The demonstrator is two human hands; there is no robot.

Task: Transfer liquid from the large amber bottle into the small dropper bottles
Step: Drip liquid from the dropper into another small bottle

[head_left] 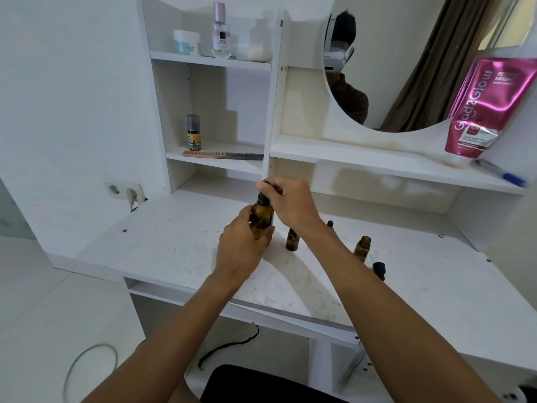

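Observation:
The large amber bottle (261, 221) stands upright on the white desk (180, 245), and my left hand (244, 242) grips its body from the left. My right hand (290, 203) comes in from above and pinches the black dropper cap (263, 199) at the bottle's neck. A small amber dropper bottle (292, 239) stands just right of the large one, partly behind my right wrist. Another small amber bottle (362, 248), uncapped, stands further right. A loose black dropper cap (379, 269) lies near it, and a second black dropper tip (330, 223) shows behind my right forearm.
Shelves rise behind the desk with a comb (222, 155), a small spray can (193, 132), a perfume bottle (220, 32) and a jar (186, 42). A pink tube (485, 112) and a pen (499, 173) sit on the right shelf under a round mirror (406, 59). A wall socket (128, 190) is at the left.

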